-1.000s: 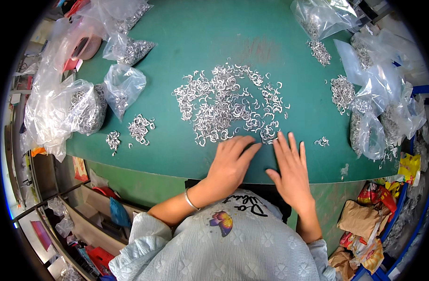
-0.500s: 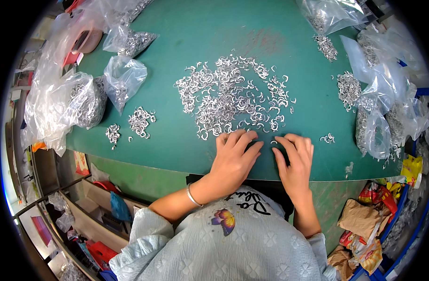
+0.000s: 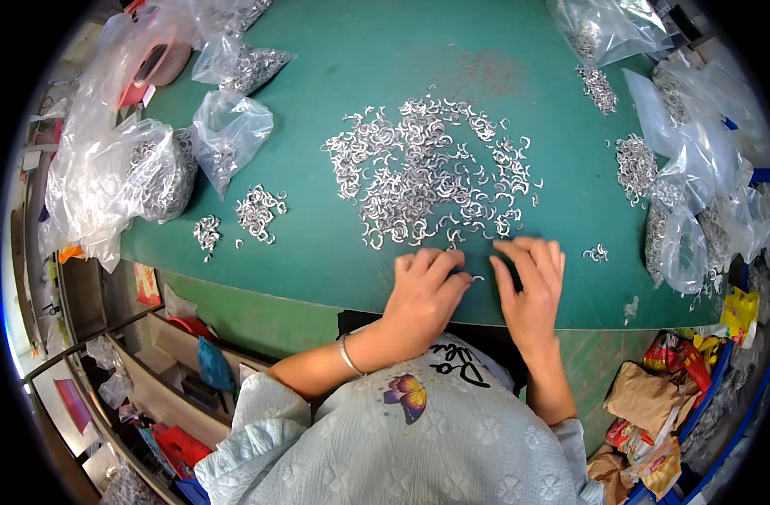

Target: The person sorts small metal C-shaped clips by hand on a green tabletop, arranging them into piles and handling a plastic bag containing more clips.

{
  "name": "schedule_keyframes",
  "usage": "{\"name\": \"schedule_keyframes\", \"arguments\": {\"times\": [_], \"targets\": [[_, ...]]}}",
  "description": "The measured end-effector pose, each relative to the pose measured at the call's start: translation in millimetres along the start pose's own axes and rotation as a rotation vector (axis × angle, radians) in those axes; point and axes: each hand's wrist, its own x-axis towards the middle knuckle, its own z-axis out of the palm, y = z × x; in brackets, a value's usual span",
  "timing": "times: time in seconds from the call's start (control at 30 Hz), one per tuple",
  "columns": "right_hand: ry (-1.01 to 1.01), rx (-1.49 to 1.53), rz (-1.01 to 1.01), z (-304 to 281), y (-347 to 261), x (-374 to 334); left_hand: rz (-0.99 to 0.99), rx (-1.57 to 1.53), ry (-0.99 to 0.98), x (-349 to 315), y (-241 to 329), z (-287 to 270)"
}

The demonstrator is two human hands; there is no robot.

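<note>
A loose heap of small silvery crescent-shaped metal pieces (image 3: pixel 414 177) lies spread on the green tabletop. My left hand (image 3: pixel 423 295) rests at the heap's near edge, fingers curled down and drawn together; what they pinch, if anything, is hidden. One crescent-shaped piece (image 3: pixel 477 279) lies right by its fingertips, between my hands. To the right, my right hand (image 3: pixel 532 282) has its thumb and forefinger apart, with nothing seen between them. Its forefinger is close to the heap's lower right edge.
Two small piles of pieces (image 3: pixel 259 215) sit at left, near clear bags of pieces (image 3: pixel 162 177). At right are a few loose pieces (image 3: pixel 597 252), another pile (image 3: pixel 635 168) and more filled bags (image 3: pixel 679 227). The table's near edge (image 3: pixel 259 296) curves before me.
The single crescent-shaped piece has shifted from beside my right forefinger leftward and nearer me, to my left fingertips. My left hand has drawn slightly nearer. The view has shifted a little.
</note>
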Motion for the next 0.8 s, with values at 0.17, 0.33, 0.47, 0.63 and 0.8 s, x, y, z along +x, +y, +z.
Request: {"name": "schedule_keyframes", "arguments": {"times": [0.17, 0.33, 0.47, 0.63, 0.8], "targets": [[-0.048, -0.075, -0.067, 8.4, 4.7, 6.8, -0.02, -0.08, -0.013, -1.2, 4.8, 8.1], [-0.165, 0.064, -0.046, -17.7, 5.7, -12.9, -0.086, -0.068, 0.049, -4.3, -0.2, -5.4], [-0.192, 0.126, -0.036, -8.8, -10.4, -9.3, -0.104, -0.026, 0.049, -0.7, -2.4, -2.9], [-0.168, 0.191, -0.081, -2.7, 8.0, -21.9, -0.136, -0.003, 0.097, 1.1, -5.8, -6.2], [0.011, -0.007, 0.061, -31.0, 39.7, -30.0, -0.122, 0.025, 0.08, -0.2, -12.7, -10.4]]}}
